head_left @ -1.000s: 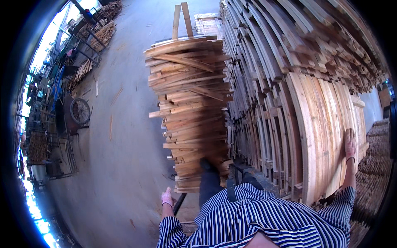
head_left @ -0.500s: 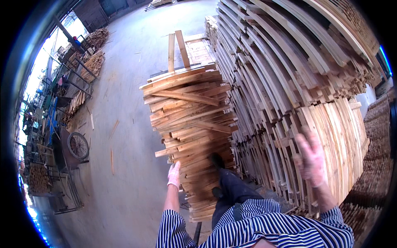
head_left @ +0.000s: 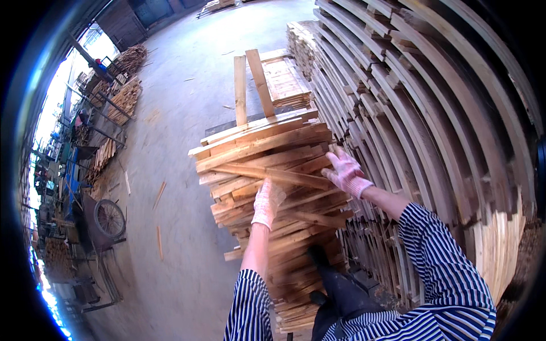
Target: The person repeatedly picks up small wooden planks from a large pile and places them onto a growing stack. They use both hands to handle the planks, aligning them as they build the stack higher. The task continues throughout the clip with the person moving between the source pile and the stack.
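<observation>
From the view's centre, one slanting wooden slat [head_left: 244,170] crosses one pile of slats [head_left: 256,150], too many to count. One gloved left hand [head_left: 265,206], at six o'clock, points up at that slat; whether it grips, I cannot tell. One gloved right hand [head_left: 344,171], at three o'clock, is spread wide near its right end. Two upright slats [head_left: 240,91] stand between eleven and twelve.

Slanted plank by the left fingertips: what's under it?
Along both edges of the slanted plank, other planks show; anything directly beneath is covered, and the left hand hides some nearby.
</observation>
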`<state>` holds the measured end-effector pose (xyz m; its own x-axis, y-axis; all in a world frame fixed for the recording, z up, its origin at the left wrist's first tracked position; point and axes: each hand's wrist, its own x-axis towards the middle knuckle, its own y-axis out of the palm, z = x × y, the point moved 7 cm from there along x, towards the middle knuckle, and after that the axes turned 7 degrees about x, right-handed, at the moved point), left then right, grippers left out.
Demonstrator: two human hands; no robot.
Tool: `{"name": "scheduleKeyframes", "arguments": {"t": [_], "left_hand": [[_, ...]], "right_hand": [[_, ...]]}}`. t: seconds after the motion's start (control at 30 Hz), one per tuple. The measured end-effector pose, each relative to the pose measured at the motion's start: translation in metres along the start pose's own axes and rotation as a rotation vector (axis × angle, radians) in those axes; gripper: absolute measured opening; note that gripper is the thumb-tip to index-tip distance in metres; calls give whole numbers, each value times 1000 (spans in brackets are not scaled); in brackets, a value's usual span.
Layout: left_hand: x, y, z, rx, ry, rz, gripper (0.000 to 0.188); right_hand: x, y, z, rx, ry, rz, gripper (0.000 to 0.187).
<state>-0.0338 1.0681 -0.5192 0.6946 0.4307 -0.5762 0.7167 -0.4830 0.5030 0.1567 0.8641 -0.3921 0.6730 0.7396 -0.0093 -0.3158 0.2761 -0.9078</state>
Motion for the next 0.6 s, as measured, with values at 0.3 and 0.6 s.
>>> {"name": "scheduleKeyframes", "arguments": {"t": [0.3,0.6], "left_hand": [[90,-43,-22,478,-108,-123,75],[84,-47,-35,634,-86,-305,75]], "right_hand": [[243,27,15,-202,-116,-121,60],[312,94,11,-212,-10,216,71]]}}
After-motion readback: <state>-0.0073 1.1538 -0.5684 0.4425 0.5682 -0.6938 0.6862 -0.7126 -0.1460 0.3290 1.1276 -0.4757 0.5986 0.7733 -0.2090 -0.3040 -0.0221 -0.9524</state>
